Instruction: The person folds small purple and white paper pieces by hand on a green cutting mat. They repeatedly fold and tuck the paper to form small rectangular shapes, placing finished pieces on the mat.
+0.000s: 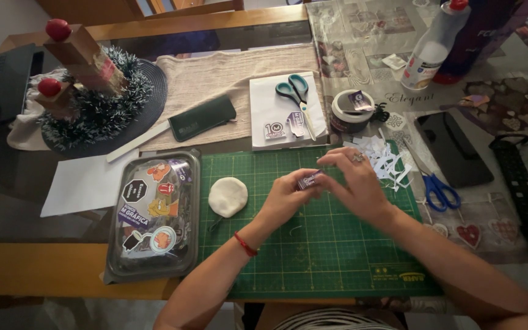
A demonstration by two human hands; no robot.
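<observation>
Both my hands meet over the green cutting mat (313,256). My left hand (285,198), with a red string bracelet at the wrist, pinches a small purple sticker (308,180) between thumb and fingers. My right hand (355,183), wearing a ring, holds the same sticker from the other side, fingers curled over it. A round white pad (227,197) lies on the mat just left of my left hand. A heap of white paper scraps (389,162) sits at the mat's far right corner, behind my right hand.
A clear plastic tray of stickers (154,214) lies left of the mat. Teal scissors (294,91) rest on white paper, blue scissors (438,189) to the right. Also a round tin (351,110), glue bottle (429,52), dark phone (453,150), green case (203,119), tinsel decoration (87,91), remote (524,189).
</observation>
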